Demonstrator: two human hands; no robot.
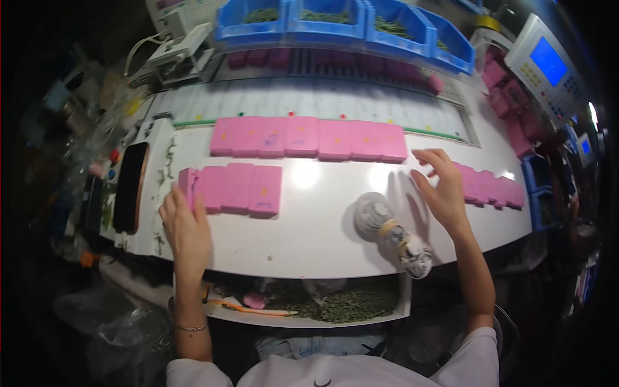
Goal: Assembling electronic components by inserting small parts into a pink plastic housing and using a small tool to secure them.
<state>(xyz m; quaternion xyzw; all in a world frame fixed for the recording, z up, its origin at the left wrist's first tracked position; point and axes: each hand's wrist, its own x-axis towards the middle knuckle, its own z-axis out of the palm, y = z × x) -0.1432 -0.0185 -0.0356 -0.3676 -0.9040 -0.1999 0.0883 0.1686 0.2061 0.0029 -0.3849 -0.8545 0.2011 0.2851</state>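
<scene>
At the left end of a short row of pink rubber mould blocks [235, 187], my left hand [186, 226] has its fingers and thumb around the endmost pink mould block [189, 177]. That block has dark marks on it and stands slightly askew from its neighbours. My right hand [445, 190] hovers over the table's right side, thumb and fingers apart, holding nothing. Just left of it is a white cloth bundle [387, 232] tied with a tan band. A longer row of pink blocks [303, 138] lies behind, and another pink row [490, 186] is beyond my right wrist.
Blue bins [325, 31] with small green pieces line the back. A black phone [131, 187] lies at the left edge. An open drawer [380, 317] below the front edge holds many green pieces. A control panel with a blue screen [548, 61] stands at back right.
</scene>
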